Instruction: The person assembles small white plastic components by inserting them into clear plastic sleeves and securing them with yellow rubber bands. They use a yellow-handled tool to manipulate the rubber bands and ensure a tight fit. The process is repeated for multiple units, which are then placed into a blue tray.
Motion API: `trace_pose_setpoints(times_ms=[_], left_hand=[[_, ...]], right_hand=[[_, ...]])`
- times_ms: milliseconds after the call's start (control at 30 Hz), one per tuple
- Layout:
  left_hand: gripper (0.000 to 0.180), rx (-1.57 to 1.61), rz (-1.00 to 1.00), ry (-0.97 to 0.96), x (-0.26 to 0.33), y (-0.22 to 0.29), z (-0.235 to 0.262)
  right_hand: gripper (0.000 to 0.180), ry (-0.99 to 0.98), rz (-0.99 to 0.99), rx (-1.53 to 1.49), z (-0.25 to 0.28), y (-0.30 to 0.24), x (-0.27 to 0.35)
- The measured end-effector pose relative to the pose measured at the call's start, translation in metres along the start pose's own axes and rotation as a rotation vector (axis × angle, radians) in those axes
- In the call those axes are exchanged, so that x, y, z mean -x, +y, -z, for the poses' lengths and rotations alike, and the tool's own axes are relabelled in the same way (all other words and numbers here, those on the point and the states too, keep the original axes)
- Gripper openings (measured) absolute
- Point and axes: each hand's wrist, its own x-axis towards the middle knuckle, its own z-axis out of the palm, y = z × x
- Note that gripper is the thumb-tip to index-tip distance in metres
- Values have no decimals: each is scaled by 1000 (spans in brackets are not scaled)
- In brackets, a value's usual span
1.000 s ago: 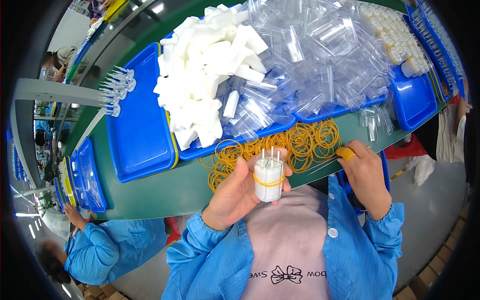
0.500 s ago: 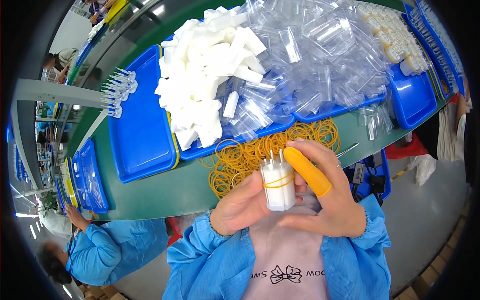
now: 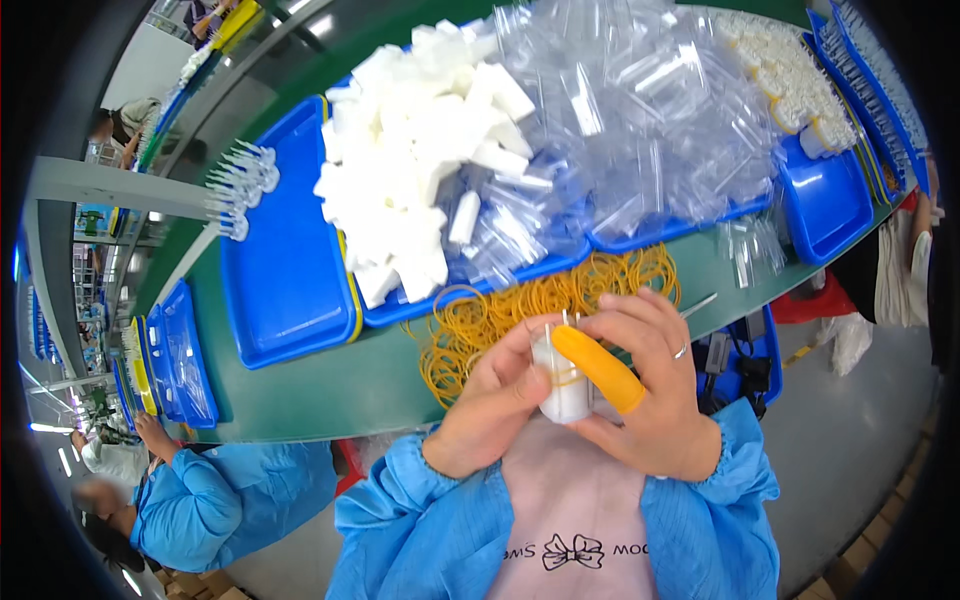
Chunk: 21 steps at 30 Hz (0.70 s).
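Close in front of my body, both hands grip a small upright bundle (image 3: 567, 402): white, with clear plastic around it, a yellow rubber band round its middle and thin prongs on top. My left hand (image 3: 487, 408) closes on its left side, thumb pressed to the front. On the other side, my right hand (image 3: 660, 385) holds it with the thumb low; an orange finger cot covers the index finger, which lies across the bundle's upper right. Parts of the bundle are hidden by my fingers. Just beyond lies a heap of yellow rubber bands (image 3: 450, 335) on the green table.
Blue trays carry white foam-like blocks (image 3: 400, 150) and clear plastic sleeves (image 3: 650, 130). An upright blue tray (image 3: 280, 290) stands left, a smaller blue tray (image 3: 825, 200) right, near banded white bundles (image 3: 775, 65). A co-worker in a blue sleeve (image 3: 240, 490) sits at left.
The bundle has tilted and shifted slightly right. My left fingers have moved up around it, and my right index finger has come down against its upper part.
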Motion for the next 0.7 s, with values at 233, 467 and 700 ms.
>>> trace_pose_setpoints(times_ms=[233,467,700], left_hand=[[66,40,80,-57,5,9,-5],[65,-336,-71,-107,8,15,-7],[64,20,15,-165,12,14,-5]], right_hand=[[58,-40,-15,-134,21,3,-2],[49,6,141,90,16,-6,1],[53,-55,105,61,24,-9,-4]])
